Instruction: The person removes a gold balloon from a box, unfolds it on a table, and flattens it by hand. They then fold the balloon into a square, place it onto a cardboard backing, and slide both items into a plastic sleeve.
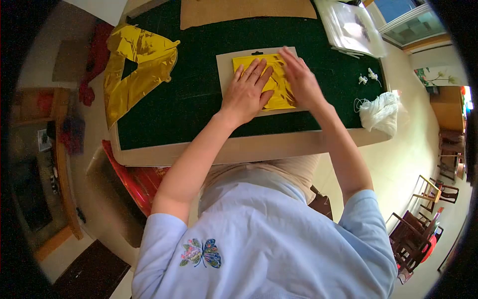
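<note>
A folded piece of shiny gold foil [280, 99] lies on a pale card [225, 65] with a black-looking hanger slot at its top edge. My left hand [247, 94] rests palm down on the foil's left part, fingers spread. Along the right side of the foil is my right hand [302, 82], its fingers stretched out and slightly blurred, touching or just over the edge. Both palms hide parts of the foil and card. To the left, a flat gold foil balloon [149, 52] with a triangular hole, like a letter A, hangs partly over the table's left edge.
The table has a dark green top [199, 119] and a tan rim. Clear plastic bags [351, 30] lie at the back right, brown cardboard [249, 14] at the back. Near the right edge are small white string bundles [372, 74] and a white string hank [379, 112].
</note>
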### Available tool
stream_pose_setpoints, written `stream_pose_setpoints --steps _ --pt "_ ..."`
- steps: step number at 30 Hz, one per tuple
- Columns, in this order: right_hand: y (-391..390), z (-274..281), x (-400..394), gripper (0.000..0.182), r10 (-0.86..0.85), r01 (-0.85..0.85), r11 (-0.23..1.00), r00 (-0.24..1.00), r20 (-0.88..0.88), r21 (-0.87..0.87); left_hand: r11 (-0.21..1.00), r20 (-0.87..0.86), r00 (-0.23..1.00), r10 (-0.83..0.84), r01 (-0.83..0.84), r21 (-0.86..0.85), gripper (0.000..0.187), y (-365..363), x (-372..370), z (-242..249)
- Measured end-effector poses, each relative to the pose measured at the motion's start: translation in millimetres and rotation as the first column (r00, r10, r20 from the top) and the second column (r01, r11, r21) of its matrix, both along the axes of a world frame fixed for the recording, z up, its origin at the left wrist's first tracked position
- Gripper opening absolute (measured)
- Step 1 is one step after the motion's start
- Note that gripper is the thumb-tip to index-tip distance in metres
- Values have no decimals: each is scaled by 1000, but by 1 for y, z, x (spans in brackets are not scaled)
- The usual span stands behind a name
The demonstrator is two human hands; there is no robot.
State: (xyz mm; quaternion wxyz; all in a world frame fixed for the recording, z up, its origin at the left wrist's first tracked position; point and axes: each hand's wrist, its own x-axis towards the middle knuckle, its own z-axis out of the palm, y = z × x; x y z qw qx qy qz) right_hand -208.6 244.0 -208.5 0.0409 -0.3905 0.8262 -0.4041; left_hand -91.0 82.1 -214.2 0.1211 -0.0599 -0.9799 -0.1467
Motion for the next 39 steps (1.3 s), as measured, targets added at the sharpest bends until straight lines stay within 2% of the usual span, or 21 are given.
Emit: stream_pose_setpoints --steps 1,3,6,9,10,13,16,19,23,30,33,34,37,38,39 --pt "1 9 -1 40 -51 77 985 985 162 -154 1000 13 1000 -1 1 -1 54 0 0 1" --pt "10 22 -1 39 -52 64 990 994 92 -126 1000 30 1000 0 0 -5 56 -1 0 1" --pt "14 19 4 39 58 -33 993 970 -237 111 1000 34 999 -4 4 -6 61 0 -2 -2" --pt "15 9 9 39 129 -61 972 945 -300 225 1000 27 999 -23 24 -14 72 0 1 2" --pt "15 7 9 40 128 -67 976 946 -299 208 999 30 999 -34 34 -25 76 1 2 8" --pt "17 8 4 36 133 -87 979 959 -252 182 998 39 998 -43 45 -37 85 0 3 9" --pt "21 14 1 32 -105 108 993 993 57 -43 998 44 998 -51 52 -19 88 0 2 9" --pt "26 14 -2 31 -199 213 974 968 -155 80 997 7 998 -66 65 43 86 0 4 10" --pt "27 2 -2 38 -2 76 980 929 -371 184 997 25 998 -62 60 56 89 -1 2 9" --pt "26 8 -7 25 21 8 997 935 -355 78 998 32 998 -55 54 26 87 0 3 9" --pt "14 22 -21 18 9 4 996 989 -148 89 998 39 997 -60 60 7 86 0 3 8" --pt "10 29 -28 17 9 8 992 991 -133 126 998 46 997 -60 61 -5 86 0 3 10" --pt "-9 33 -43 13 -128 97 982 972 197 160 998 51 997 -55 56 -29 85 1 4 11" --pt "-13 31 -46 15 -95 90 988 995 36 124 998 50 997 -52 53 -34 85 2 4 11" --pt "-15 31 -49 15 -65 61 984 998 19 168 998 54 997 -52 53 -29 85 2 3 11"
